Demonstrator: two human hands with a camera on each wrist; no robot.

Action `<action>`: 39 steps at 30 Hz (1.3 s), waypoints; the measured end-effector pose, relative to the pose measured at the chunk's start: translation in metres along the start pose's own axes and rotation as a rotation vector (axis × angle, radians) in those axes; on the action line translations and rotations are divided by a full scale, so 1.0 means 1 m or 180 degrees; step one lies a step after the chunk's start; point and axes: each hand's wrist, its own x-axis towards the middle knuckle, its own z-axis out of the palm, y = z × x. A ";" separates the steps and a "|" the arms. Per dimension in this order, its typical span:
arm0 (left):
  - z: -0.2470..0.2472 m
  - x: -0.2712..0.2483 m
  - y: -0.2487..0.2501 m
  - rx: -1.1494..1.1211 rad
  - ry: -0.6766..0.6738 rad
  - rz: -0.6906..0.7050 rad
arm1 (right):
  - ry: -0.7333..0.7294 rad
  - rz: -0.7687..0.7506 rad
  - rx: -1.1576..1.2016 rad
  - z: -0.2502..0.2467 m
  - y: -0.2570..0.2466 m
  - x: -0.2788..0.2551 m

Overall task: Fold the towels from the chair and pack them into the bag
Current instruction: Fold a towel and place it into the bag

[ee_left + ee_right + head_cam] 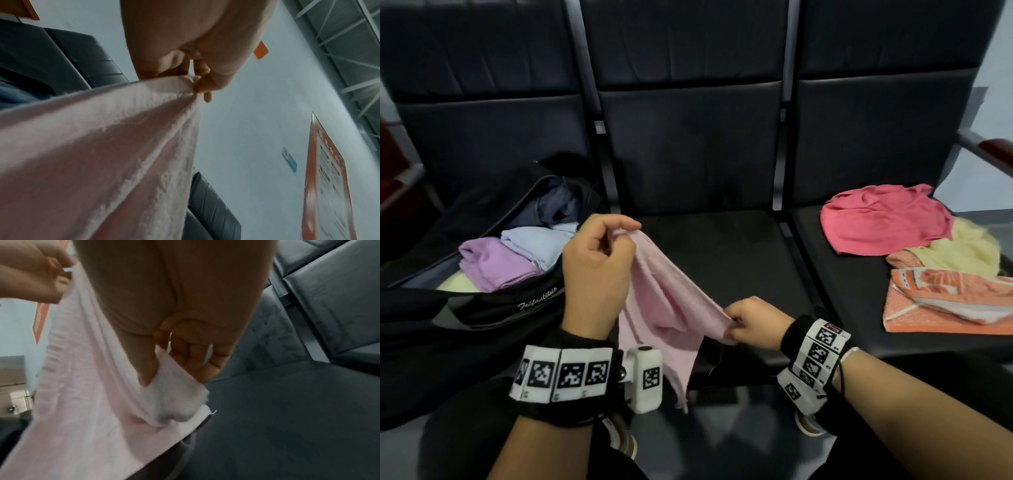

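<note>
A pale pink towel [664,301] hangs in the air over the front of the middle seat. My left hand [599,260] pinches its upper corner, with the thumb and fingers closed on the cloth [193,87]. Lower and to the right, my right hand [750,323] pinches another corner [174,386]. The cloth sags between the two hands and a tail drops below the seat edge. On the left seat an open black bag [493,298] holds folded purple [496,263] and light blue [537,240] towels.
On the right seat lie a crumpled dark pink towel [883,219], a yellow one [962,250] and an orange patterned one [948,301]. The dark middle seat [722,246] lies behind the held towel. A chair armrest [993,150] juts at far right.
</note>
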 end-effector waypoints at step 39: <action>-0.050 0.072 0.005 0.0642 0.0958 0.0081 | 0.2966 -0.0539 0.0905 -0.191 -0.024 -0.024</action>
